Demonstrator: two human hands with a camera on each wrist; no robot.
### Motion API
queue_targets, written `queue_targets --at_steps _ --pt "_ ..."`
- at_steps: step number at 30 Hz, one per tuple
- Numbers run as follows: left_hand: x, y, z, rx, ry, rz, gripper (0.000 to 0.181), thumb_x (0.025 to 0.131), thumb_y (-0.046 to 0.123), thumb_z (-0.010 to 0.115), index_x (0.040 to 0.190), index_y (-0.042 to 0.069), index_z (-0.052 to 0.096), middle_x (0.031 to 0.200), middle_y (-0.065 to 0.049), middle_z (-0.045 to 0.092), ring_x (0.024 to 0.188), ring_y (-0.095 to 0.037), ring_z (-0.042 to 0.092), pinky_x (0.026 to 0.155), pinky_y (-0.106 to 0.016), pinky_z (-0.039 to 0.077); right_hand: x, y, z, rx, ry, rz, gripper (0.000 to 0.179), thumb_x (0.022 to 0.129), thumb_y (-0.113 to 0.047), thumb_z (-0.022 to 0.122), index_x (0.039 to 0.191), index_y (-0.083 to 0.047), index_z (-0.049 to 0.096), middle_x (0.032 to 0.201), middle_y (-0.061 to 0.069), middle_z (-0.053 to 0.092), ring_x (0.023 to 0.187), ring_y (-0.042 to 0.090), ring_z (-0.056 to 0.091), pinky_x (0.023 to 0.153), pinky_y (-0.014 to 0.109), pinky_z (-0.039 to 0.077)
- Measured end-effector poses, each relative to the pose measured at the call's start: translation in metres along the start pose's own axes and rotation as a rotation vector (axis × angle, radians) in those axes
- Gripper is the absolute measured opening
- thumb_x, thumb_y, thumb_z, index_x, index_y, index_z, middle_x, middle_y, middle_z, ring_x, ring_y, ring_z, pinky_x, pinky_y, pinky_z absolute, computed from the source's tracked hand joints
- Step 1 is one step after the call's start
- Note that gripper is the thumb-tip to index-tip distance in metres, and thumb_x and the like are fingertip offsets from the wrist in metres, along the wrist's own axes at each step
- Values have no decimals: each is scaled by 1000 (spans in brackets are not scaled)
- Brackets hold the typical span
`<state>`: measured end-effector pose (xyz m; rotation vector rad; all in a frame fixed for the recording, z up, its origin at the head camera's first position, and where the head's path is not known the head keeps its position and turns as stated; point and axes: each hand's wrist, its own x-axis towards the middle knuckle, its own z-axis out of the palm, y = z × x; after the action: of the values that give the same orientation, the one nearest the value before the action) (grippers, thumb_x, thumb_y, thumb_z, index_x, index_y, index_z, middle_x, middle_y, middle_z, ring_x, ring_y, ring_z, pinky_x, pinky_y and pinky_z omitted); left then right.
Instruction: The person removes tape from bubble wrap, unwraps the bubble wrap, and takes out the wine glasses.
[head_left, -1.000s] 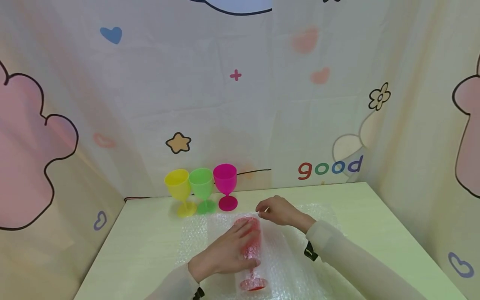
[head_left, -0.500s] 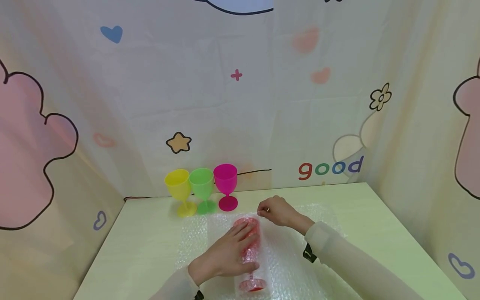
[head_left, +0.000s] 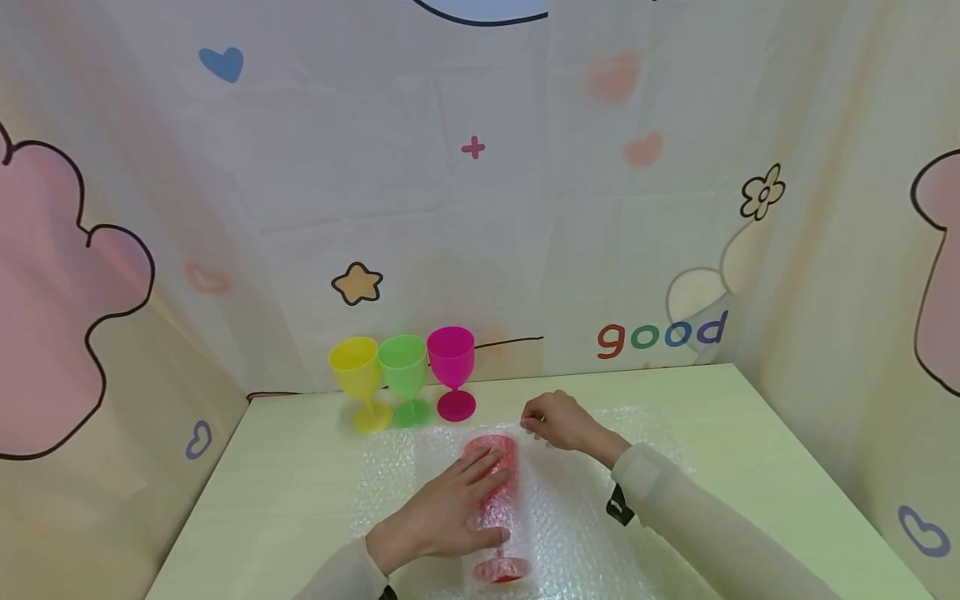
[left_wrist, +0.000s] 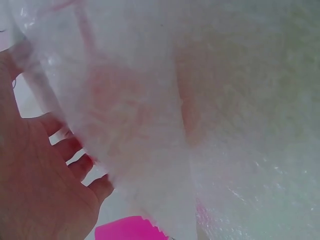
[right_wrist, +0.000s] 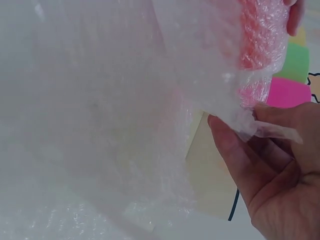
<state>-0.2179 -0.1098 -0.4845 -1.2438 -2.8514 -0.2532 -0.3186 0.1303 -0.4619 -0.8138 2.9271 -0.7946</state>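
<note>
A red goblet (head_left: 498,502) lies on its side under bubble wrap (head_left: 592,517), its foot toward the front of the table. Across it rests my left hand (head_left: 446,510), fingers spread over the bowl and thumb by the stem. The left wrist view has that hand (left_wrist: 47,175) at the wrap's edge, the goblet showing only as a red blur. At the wrap's far edge my right hand (head_left: 564,422) pinches the sheet. Up close in the right wrist view, thumb and fingers of the right hand (right_wrist: 272,165) hold a crumpled corner of it.
A yellow goblet (head_left: 360,375), a green goblet (head_left: 406,371) and a magenta goblet (head_left: 452,362) stand upright in a row at the back of the pale table (head_left: 247,483). Behind them hangs a printed curtain (head_left: 525,242).
My right hand has shifted slightly to the right with the wrap's edge. The red goblet and my left hand on it have moved a little to the left.
</note>
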Motion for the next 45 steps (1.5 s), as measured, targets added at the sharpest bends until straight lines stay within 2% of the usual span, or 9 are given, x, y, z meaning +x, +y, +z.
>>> queue_targets --at_steps 7,13,16,21,25,29,34,39,45 --pt "-1 -1 2 -21 -17 -5 79 90 64 53 154 22 33 165 -2 20 154 -25 17 122 -43 27 -1 10 2 35 -18 133 11 94 -12 64 89 -7 73 75 1 68 60 8 59 53 22 50" --pt "-4 -4 3 -41 -19 -10 80 90 64 53 155 24 31 166 0 18 154 -24 16 121 -43 28 -2 14 3 38 -13 171 11 94 -11 64 89 -6 73 73 2 67 59 10 58 51 23 48" --pt "-5 -5 4 -65 -21 -19 80 90 64 53 155 26 30 166 1 16 154 -23 14 121 -44 28 -1 15 5 70 -22 147 11 95 -13 63 98 -7 72 84 5 72 68 11 63 57 24 52" --pt "-7 -7 4 -91 -34 -38 81 89 65 52 156 28 27 167 3 13 155 -22 12 121 -45 28 3 13 9 178 -100 74 22 97 -17 61 114 -7 69 98 8 74 80 14 68 63 26 58" --pt "-9 -5 1 -101 -30 -56 80 90 65 51 156 27 28 167 2 14 155 -23 14 120 -48 29 4 10 8 144 -83 39 14 96 -14 61 102 -10 73 86 2 72 72 12 64 58 23 55" --pt "-8 1 -4 -49 26 -64 75 91 61 52 153 24 35 165 -1 23 153 -26 19 117 -52 33 3 3 5 88 -66 4 12 96 -14 62 95 -13 74 82 -3 71 71 8 61 61 23 52" --pt "0 10 -4 40 74 -30 75 93 60 50 153 19 35 163 -5 26 153 -29 19 122 -52 24 2 -5 5 25 -37 -44 10 94 -20 64 94 -15 74 86 -4 73 76 8 61 69 27 52" --pt "4 13 3 53 19 -21 77 94 68 37 154 20 33 165 -5 19 154 -30 12 123 -55 15 4 -10 9 2 -42 -32 10 94 -19 65 97 -15 75 90 -2 75 80 9 64 72 30 55" --pt "3 12 5 70 -18 -35 80 94 71 31 155 20 31 166 -2 16 155 -28 10 124 -53 16 3 -8 9 -16 -26 20 10 94 -19 65 93 -17 75 83 -4 73 74 8 62 68 29 53"
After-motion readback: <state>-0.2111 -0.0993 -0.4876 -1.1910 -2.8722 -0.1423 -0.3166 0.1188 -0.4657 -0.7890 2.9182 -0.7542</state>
